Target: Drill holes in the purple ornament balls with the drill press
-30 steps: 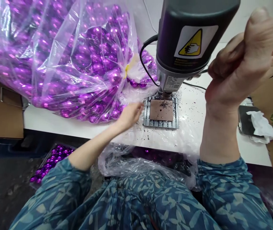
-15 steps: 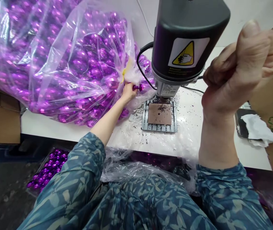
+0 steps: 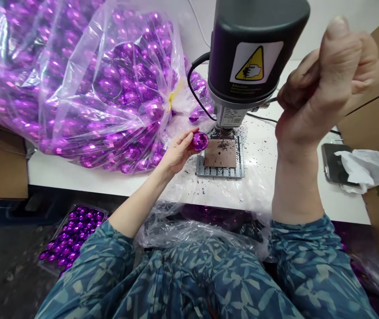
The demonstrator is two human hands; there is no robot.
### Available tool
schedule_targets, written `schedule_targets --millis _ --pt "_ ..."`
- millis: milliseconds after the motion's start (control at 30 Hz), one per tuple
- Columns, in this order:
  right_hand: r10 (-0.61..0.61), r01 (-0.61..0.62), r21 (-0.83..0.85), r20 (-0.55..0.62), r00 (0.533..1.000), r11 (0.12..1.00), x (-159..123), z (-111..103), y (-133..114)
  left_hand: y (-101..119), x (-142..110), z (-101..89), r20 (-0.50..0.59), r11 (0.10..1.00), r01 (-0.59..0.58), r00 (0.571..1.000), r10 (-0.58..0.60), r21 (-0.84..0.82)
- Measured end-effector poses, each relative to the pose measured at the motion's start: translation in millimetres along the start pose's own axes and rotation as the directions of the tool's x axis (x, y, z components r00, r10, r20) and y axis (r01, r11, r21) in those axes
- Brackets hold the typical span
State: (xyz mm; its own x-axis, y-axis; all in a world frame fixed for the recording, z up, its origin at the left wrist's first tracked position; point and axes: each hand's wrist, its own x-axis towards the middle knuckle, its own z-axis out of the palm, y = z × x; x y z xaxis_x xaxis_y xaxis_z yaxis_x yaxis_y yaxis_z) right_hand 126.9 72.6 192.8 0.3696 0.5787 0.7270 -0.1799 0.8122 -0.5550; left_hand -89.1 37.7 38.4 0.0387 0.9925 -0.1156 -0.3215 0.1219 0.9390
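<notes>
My left hand (image 3: 180, 153) is closed with its fingertips on a shiny purple faceted ball (image 3: 200, 141), just left of the base plate of a bench drill press (image 3: 247, 57). A brown board (image 3: 220, 153) with a small dark hole lies on the slotted metal base (image 3: 219, 173), under the drill's chuck (image 3: 224, 131). Raised at the right of the machine, my right hand (image 3: 330, 77) is wrapped round the drill press handle; its thin dark rod enters the fist from the machine, and the grip itself is hidden by the fingers.
A big clear bag (image 3: 103, 93) of purple balls, tied with yellow, fills the left of the white table (image 3: 76, 173). Dark shavings surround the base. A phone (image 3: 337, 164) with white tissue (image 3: 367, 168) lies right. Below left sits a tray (image 3: 72, 239) of purple balls. Cardboard boxes flank the table.
My left hand has come away from the tied neck of the bag, toward me and the drill base, with the purple ball now in plain sight. My right hand keeps its grip.
</notes>
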Motion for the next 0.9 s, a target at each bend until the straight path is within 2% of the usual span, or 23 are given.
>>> schedule_targets --millis 133,333,500,633,733,900 --pt "0.033 -0.033 0.002 0.002 0.999 0.999 0.3 0.9 -2.6 -14.0 6.2 14.6 0.002 0.987 0.115 0.993 -0.116 -0.115" --pt "0.023 -0.022 -0.018 0.027 0.999 1.000 -0.5 2.7 -5.9 -13.0 8.0 23.6 0.017 0.951 0.230 0.973 -0.231 -0.209" --pt "0.014 -0.014 -0.005 0.026 1.000 1.000 -1.8 2.1 -6.0 -20.6 10.8 24.0 -0.003 0.969 0.145 0.989 -0.149 -0.198" --pt "0.007 -0.006 -0.015 0.053 0.999 1.000 -2.5 -1.7 -2.8 -35.7 18.7 23.2 -0.035 0.998 0.005 0.999 -0.008 -0.065" --pt "-0.023 0.024 -0.007 0.066 0.998 1.000 -3.5 -4.5 -0.4 -47.8 24.8 23.2 -0.021 0.995 -0.091 0.996 0.092 0.039" --pt "-0.034 0.036 -0.020 0.079 0.996 0.999 -4.1 -4.9 2.9 -58.7 26.4 26.3 0.013 0.982 -0.136 0.991 0.136 0.132"
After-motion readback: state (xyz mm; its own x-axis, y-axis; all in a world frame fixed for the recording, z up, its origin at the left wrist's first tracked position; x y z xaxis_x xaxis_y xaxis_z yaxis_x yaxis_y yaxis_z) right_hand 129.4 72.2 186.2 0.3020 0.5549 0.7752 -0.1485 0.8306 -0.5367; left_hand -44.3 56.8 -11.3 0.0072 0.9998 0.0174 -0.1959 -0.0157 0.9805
